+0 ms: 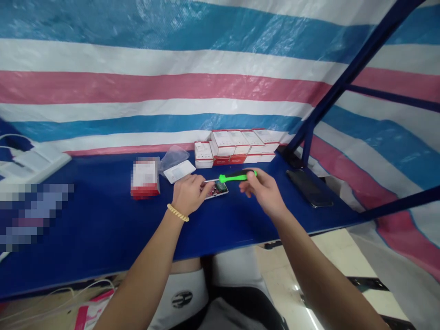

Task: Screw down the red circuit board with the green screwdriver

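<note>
My right hand (pixel 264 191) is closed on the end of a screwdriver (pixel 237 176) with a bright green and black handle, held almost level with its shaft pointing left. At the shaft's tip, the thumb and fingers of my left hand (pixel 189 195) are pinched together; whether a small part is also between them is hidden. Below the screwdriver lies an open device with a green circuit board (pixel 220 187) in a pale casing, partly covered by my left hand. A white flat piece (pixel 179 172) rests just behind my left hand.
On the blue table (pixel 113 238) stand a red and white box (pixel 145 178) on the left and stacked white boxes (pixel 237 144) at the back. A clear plastic bag (pixel 174 156) lies between them. A black phone (pixel 309 188) is at the right, a white power strip (pixel 37 160) far left.
</note>
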`<control>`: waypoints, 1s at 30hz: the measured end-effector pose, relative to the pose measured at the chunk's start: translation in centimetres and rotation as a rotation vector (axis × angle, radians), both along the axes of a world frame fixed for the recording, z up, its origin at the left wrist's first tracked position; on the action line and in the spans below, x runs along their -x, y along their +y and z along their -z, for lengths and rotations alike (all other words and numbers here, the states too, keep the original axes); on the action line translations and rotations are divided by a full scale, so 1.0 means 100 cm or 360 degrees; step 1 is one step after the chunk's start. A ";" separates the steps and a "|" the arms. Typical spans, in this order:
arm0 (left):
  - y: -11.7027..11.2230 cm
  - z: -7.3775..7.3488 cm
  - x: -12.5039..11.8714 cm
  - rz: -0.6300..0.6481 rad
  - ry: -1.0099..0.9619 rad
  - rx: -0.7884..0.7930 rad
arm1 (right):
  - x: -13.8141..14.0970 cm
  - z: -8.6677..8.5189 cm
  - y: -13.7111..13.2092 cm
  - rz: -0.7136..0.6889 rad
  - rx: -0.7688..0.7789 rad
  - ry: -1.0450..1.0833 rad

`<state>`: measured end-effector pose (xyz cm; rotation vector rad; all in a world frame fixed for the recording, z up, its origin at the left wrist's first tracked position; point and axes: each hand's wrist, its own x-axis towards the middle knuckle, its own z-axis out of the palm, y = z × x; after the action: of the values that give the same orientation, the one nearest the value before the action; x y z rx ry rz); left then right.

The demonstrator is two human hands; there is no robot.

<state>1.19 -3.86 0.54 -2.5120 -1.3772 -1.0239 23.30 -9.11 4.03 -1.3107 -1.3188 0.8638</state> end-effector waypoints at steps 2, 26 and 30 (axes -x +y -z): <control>0.004 -0.011 0.004 0.0031 0.0129 0.0028 | -0.031 0.022 -0.013 0.0174 -0.0140 -0.0197; 0.032 -0.006 -0.005 0.0045 0.0103 0.0230 | -0.251 0.091 -0.044 0.0987 0.0295 -0.1552; 0.036 -0.001 0.000 -0.0039 0.0103 0.0290 | -0.243 0.090 -0.044 0.1105 0.0398 -0.1649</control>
<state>1.18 -0.29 0.63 -2.6211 -1.5427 -0.8396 47.61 -13.52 -4.94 -2.3777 -1.3224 -0.2195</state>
